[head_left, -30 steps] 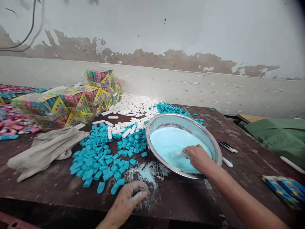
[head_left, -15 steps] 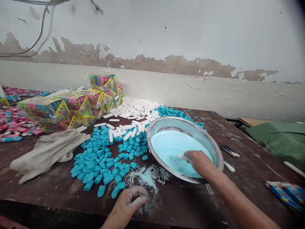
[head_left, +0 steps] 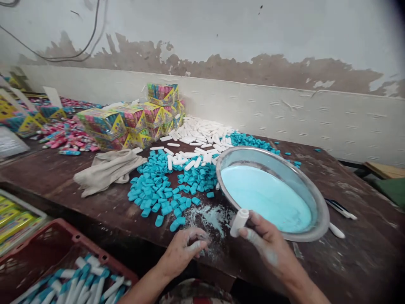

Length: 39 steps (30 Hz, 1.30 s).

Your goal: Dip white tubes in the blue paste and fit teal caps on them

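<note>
Dark brown tabletop (head_left: 357,257) runs below a peeling wall (head_left: 284,33), and over its near part a white tube (head_left: 238,223) is held up between the two hands, long axis steep, top leaning slightly right. Nearer to it is the right hand (head_left: 270,242), thumb and fingers narrowed on its side. Apart from it, to its left, the left hand (head_left: 185,249) curls loosely, a gap between thumb and fingers with nothing showing there. Scattered powder (head_left: 208,214) lies just beyond, a metal basin (head_left: 322,219) to the right, blue caps (head_left: 155,194) to the left.
</note>
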Motion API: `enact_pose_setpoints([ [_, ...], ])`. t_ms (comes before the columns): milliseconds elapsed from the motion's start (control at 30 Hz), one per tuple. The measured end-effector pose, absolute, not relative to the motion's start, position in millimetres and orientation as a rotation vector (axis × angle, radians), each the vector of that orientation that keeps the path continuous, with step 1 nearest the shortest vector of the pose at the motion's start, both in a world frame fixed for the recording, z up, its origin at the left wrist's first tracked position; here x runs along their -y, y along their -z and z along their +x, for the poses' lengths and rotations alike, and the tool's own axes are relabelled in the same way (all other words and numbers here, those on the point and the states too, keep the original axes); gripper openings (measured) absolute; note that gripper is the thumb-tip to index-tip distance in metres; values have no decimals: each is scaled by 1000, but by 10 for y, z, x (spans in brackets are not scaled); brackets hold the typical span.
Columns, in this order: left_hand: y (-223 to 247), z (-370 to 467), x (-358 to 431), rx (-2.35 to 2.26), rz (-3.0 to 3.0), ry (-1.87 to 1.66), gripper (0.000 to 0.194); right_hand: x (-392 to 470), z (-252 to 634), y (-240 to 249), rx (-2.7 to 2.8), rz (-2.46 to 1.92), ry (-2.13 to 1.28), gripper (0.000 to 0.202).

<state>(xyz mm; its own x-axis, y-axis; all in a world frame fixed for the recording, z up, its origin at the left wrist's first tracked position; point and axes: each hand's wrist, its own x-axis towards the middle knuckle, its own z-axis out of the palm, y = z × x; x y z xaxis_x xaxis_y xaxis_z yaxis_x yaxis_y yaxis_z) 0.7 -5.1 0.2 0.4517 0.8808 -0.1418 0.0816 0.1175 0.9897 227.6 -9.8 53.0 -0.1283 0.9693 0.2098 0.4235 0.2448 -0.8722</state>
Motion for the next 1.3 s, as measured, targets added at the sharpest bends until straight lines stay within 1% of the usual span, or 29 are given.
enact_pose_setpoints([
  [100, 42, -19, 109, -1042, 1320, -772, 37, 122, 1947, -243, 1769, -1268, -865, 21],
  [167, 47, -20, 128, -1121, 1372, -813, 45, 115, 1774, -87, 1847, -1239, -773, 16],
  [200, 42, -13, 132, -1163, 1423, -841, 45, 110, 1700, -23, 1886, -1218, -706, 15],
  [300, 19, 32, 130, -1205, 1591, -910, 37, 90, 1513, 129, 1944, -1163, -526, 14],
  [400, 19, 66, 118, -1160, 1628, -968, 31, 60, 1397, 211, 1945, -1182, -486, 14],
  [500, 52, 14, 83, -1208, 1576, -1014, 25, -35, 1407, 194, 2045, -1154, -589, 20],
  [567, 76, -69, 41, -1244, 1494, -1000, 26, -178, 1464, 131, 2105, -1148, -632, 25],
  [667, 93, -200, -29, -1169, 1358, -972, 29, -505, 1508, 12, 2191, -1301, -495, 30],
  [733, 93, -257, -60, -1093, 1307, -960, 30, -738, 1463, -50, 2371, -1427, -362, 33],
  [867, 101, -312, -69, -1048, 1258, -919, 31, -1042, 1283, -72, 2586, -1480, -280, 31],
  [1000, 100, -355, -72, -1022, 1257, -909, 31, -1093, 1233, -32, 2607, -1464, -333, 29],
  [1100, 75, -370, -98, -993, 1256, -880, 30, -1033, 1300, -49, 2548, -1504, -363, 22],
  [1133, 67, -369, -109, -978, 1260, -857, 30, -994, 1329, -67, 2504, -1519, -387, 18],
  [1167, 62, -367, -119, -963, 1265, -829, 29, -945, 1356, -92, 2422, -1524, -480, 14],
  [1233, 60, -358, -136, -942, 1278, -767, 29, -817, 1401, -153, 2130, -1447, -886, 9],
  [1300, 63, -346, -143, -926, 1298, -704, 29, -666, 1428, -218, 1723, -1260, -1340, 19],
])
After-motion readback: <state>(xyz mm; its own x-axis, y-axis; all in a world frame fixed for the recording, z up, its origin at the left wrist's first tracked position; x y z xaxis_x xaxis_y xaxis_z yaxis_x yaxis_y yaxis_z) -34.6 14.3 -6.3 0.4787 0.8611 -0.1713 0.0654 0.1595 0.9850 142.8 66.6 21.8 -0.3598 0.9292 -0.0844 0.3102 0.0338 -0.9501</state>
